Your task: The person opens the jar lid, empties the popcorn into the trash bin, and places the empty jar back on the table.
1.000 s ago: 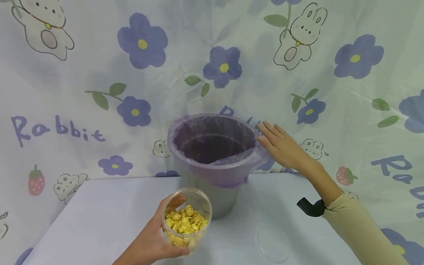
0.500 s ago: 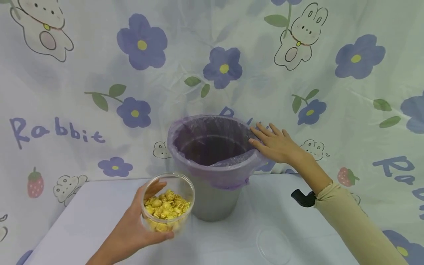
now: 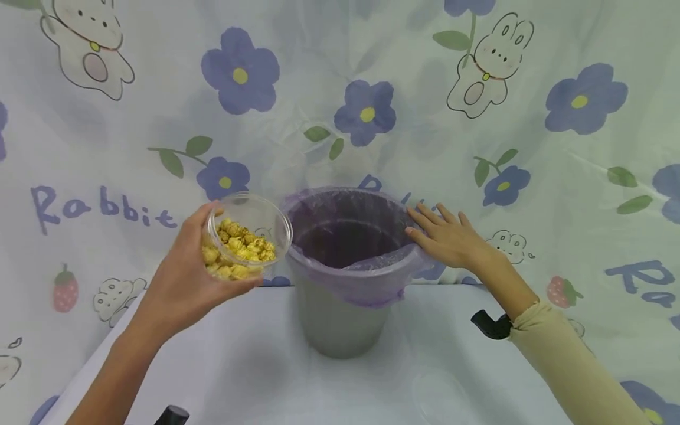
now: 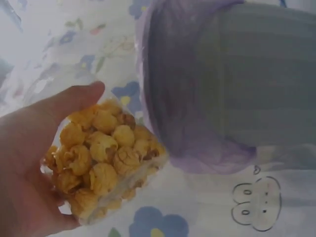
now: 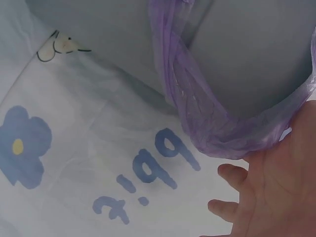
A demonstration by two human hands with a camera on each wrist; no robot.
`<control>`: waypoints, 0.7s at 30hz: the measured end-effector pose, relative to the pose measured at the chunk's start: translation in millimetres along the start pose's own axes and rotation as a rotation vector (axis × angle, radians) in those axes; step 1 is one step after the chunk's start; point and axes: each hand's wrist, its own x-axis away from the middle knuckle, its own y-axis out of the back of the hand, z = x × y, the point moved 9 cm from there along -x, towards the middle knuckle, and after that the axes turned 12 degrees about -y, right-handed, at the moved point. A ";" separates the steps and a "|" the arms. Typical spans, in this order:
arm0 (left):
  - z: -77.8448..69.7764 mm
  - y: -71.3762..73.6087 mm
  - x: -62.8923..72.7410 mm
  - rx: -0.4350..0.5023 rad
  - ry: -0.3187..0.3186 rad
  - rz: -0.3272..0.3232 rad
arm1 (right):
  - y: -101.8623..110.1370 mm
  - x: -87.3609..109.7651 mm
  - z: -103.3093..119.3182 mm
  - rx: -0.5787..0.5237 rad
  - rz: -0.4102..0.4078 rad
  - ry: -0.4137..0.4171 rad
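Note:
My left hand [image 3: 183,271] grips a clear plastic tub [image 3: 285,227] of yellow popcorn [image 3: 244,243], thumb and fingers curled round its sides. The tub is raised beside the left rim of a grey trash bin [image 3: 340,321], its mouth tipped toward me and the bin. In the left wrist view the popcorn [image 4: 103,153] lies against the tub's clear wall. A purple trash bag [image 3: 366,286] lines the bin and folds over its rim. My right hand [image 3: 448,239] rests at the right rim on the bag, fingers spread; in the right wrist view the palm [image 5: 281,182] meets the bag's edge.
A faint clear round lid [image 3: 438,392] lies on the white table [image 3: 255,360], right of the bin. Behind stands a curtain [image 3: 297,71] with rabbits and blue flowers. A black piece [image 3: 490,326] juts from the right sleeve, another [image 3: 172,415] shows near the left forearm.
My left hand has lifted the tub up and leftward, from low in front of the bin to beside its rim. My right hand has come in onto the right rim with fingers spread.

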 end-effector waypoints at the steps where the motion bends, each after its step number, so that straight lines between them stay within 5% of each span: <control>1: -0.2 0.9 -5.9 -0.012 -0.006 -0.001 | -1.0 0.2 -0.6 0.000 0.004 -0.002; 11: -4.3 0.2 -58.3 -0.247 -0.146 -0.016 | 1.4 1.2 1.8 0.000 0.005 0.004; 21: -7.4 -18.2 -88.7 -0.397 -0.273 0.025 | -0.9 1.2 0.8 -0.004 0.014 -0.004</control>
